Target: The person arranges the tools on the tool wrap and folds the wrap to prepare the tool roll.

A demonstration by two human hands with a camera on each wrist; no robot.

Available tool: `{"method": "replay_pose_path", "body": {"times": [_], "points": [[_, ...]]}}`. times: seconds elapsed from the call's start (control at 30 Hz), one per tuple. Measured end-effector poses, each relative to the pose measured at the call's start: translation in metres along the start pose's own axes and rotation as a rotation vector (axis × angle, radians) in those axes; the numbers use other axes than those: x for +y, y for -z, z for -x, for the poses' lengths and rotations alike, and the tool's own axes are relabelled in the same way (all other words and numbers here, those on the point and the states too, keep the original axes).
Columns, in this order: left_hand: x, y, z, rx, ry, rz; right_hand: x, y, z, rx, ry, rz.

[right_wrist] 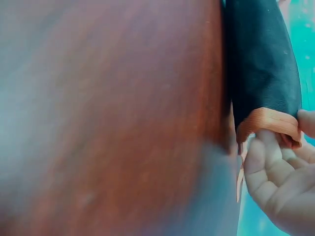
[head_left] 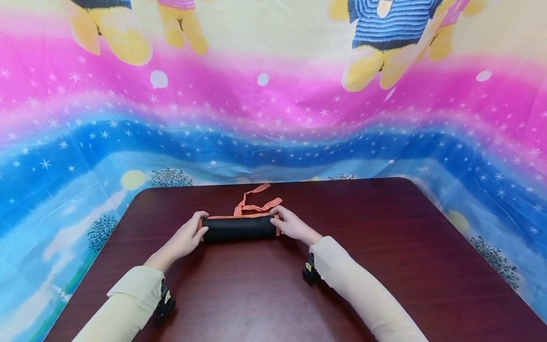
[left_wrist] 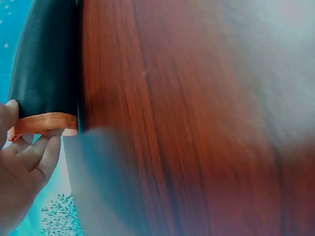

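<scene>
A rolled black pouch (head_left: 239, 228) with orange edging lies crosswise toward the far side of the table. Two orange ties (head_left: 256, 207) trail from its far edge onto the tabletop. My left hand (head_left: 188, 236) grips the roll's left end; in the left wrist view the thumb lies on the black cloth and the fingers curl at the orange rim (left_wrist: 47, 121). At the right end my right hand (head_left: 292, 225) holds the roll the same way, fingers tucked at the orange trim (right_wrist: 270, 121). What is inside the roll is hidden.
The dark red-brown wooden table (head_left: 256, 289) has rounded far corners. Behind and beside it hangs a printed cloth (head_left: 265, 109) with bears, snowflakes and trees. A small black device (head_left: 165, 299) sits under the left wrist, and another (head_left: 310, 270) under the right.
</scene>
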State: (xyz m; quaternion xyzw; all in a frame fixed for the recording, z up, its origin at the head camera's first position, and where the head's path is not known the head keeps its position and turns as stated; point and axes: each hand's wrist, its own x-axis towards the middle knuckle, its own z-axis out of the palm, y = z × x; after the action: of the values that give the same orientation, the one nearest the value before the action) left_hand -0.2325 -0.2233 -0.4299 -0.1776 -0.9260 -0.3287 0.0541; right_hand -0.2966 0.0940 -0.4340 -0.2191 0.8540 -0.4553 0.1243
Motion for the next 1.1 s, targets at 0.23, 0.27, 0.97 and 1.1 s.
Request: {"method": "replay_pose_path", "body": {"times": [0.23,0.27,0.97,1.1], "points": [[0.002,-0.003,-0.011,0.098,0.101,0.023,-0.005,-0.001,-0.014,0.130,-0.091,-0.186],[0.002,-0.004,-0.012,0.113,0.120,0.016,-0.005,0.000,-0.015,0.144,-0.089,-0.198],[0.004,-0.014,-0.018,-0.076,0.242,-0.173,-0.003,0.004,-0.007,0.010,0.057,0.148],[0.005,-0.013,-0.016,-0.156,0.280,-0.188,-0.002,0.004,-0.003,-0.018,0.108,0.258]]}}
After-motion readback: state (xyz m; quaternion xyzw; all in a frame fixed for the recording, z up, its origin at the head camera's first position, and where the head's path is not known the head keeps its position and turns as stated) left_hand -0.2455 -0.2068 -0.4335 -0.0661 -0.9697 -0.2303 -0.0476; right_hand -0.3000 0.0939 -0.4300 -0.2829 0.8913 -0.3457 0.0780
